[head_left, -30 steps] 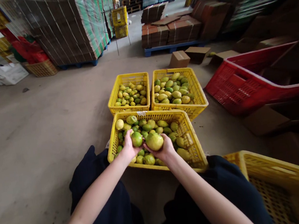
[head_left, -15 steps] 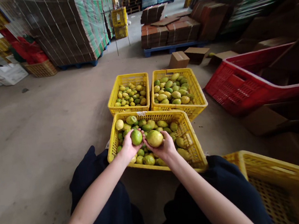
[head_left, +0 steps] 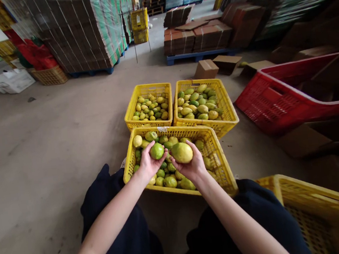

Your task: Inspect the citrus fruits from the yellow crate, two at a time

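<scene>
My left hand [head_left: 149, 162] is closed around a small, round, glossy green fruit [head_left: 156, 151], which looks like a lime or green lemon. In my right hand [head_left: 194, 163] rests a larger yellow-green, lemon-like fruit [head_left: 182, 153], fingers curled under and around it. Both hands are side by side, fingertips close together, above a yellow plastic crate [head_left: 222, 161]. Loose yellow and green fruits [head_left: 170, 182] of the same sort lie in that crate, partly hidden by my hands and forearms.
Beyond the near crate stand two yellow crates of fruit, one left [head_left: 127, 121] and one right [head_left: 232, 111]. A red crate [head_left: 264, 96] is at right, a yellow crate [head_left: 324, 199] at lower right. Cardboard boxes [head_left: 206, 69] and a blue pallet [head_left: 198, 56] lie farther back.
My right hand has shifted slightly right and up with its fruit, widening the gap between the two fruits. The left hand's fruit is a little higher. The whole view has shifted slightly.
</scene>
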Tool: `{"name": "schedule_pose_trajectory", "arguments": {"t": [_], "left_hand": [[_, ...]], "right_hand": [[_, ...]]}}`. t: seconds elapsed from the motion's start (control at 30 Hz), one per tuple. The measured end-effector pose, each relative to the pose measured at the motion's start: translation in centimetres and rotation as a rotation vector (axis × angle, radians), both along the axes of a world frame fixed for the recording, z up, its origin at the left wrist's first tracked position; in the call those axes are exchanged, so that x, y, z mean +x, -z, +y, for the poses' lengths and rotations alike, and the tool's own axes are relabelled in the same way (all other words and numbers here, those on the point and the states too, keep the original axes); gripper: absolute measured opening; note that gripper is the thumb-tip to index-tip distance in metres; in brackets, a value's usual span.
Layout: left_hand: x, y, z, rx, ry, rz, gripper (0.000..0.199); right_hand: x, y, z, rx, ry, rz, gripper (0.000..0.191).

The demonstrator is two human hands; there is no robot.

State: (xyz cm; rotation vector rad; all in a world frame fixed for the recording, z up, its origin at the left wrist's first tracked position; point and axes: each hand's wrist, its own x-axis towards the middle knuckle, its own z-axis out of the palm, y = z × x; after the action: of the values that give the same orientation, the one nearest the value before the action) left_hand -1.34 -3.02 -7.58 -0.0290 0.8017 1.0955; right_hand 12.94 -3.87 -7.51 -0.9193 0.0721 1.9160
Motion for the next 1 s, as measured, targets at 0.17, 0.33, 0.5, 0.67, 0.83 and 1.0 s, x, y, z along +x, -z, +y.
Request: {"name": "schedule_pose_trajectory", "arguments": {"t": [0.17, 0.33, 0.5, 0.67, 0.83, 1.0], "left_hand": [[-0.15, 0.02, -0.31, 0.013, -0.039, -0.048, 0.008], [-0.07, 0.42, -0.37, 0.076, -0.106, -0.081, 0.005], [-0.15, 0.52, -0.28, 0.077, -0.067, -0.048, 0.01], [-0.09, 0.68, -0.21, 0.027, 0.043, 0.019, 0.011], [0.12, 0.47, -0.36, 0.048, 0.119, 0.052, 0.013], [0.15, 0.22, -0.49, 0.073, 0.14, 0.046, 0.012]], "right_hand": [[0.13, 0.09, -0.05, 0.039, 0.078, 0.092, 0.024], [0.34, 0.48, 0.1, 0.133, 0.153, 0.154, 0.024], [0.41, 0.62, 0.08, 0.112, 0.121, 0.154, 0.022], [0.31, 0.44, -0.01, 0.087, 0.032, 0.155, 0.016], [0.24, 0.2, -0.12, 0.093, 0.039, 0.169, 0.015], [0.11, 0.07, -0.1, 0.094, 0.004, 0.075, 0.016]]}}
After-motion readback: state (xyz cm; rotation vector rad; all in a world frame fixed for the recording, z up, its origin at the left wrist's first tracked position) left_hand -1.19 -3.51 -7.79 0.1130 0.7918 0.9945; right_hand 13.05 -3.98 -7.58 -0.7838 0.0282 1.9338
